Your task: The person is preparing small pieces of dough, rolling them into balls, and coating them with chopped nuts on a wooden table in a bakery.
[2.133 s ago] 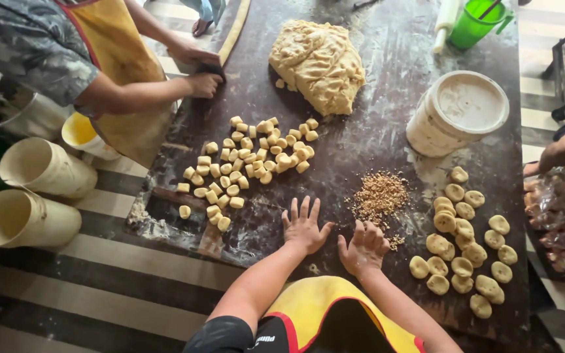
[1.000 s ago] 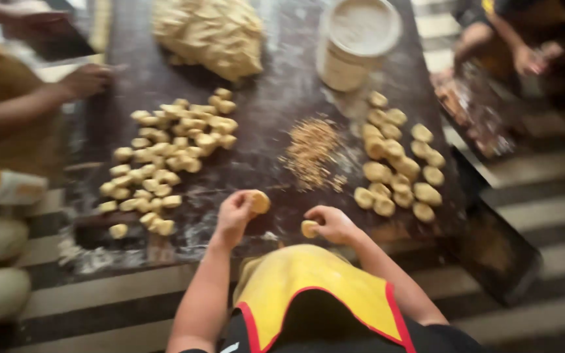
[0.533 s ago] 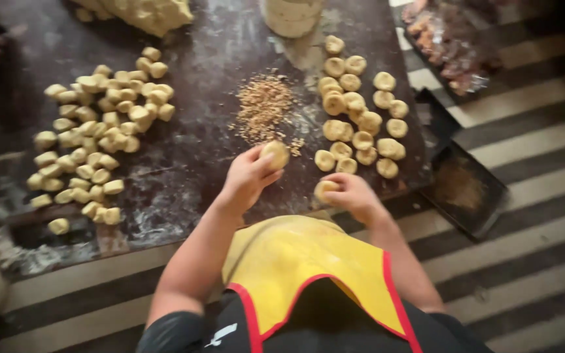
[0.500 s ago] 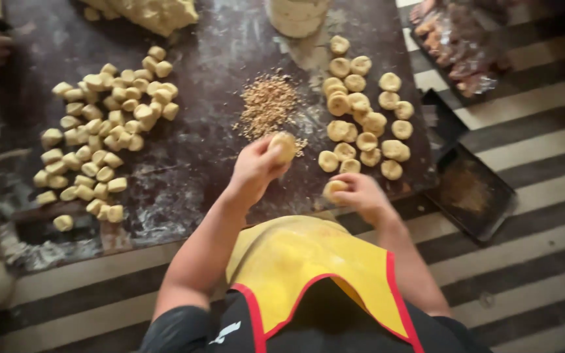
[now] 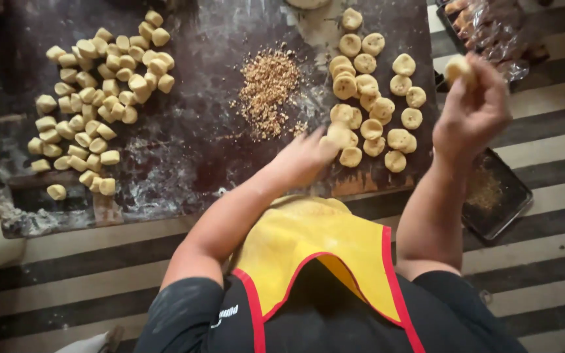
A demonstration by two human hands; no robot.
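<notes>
Head view: pale round dough ball (image 5: 459, 67) in right hand (image 5: 472, 114).

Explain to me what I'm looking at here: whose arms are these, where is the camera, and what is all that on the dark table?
No machine here: the camera sits on a person's head and looks down, so you see their yellow apron and both bare arms. The left hand reaches out low over the dark floured table, touching a dough round at the edge of a group of flattened rounds. The right hand is raised off to the side, holding a dough piece in its fingertips. In the middle lies a heap of brown crumbs. On the far left is a pile of small cut dough chunks. A dark tray lies on the striped floor.
</notes>
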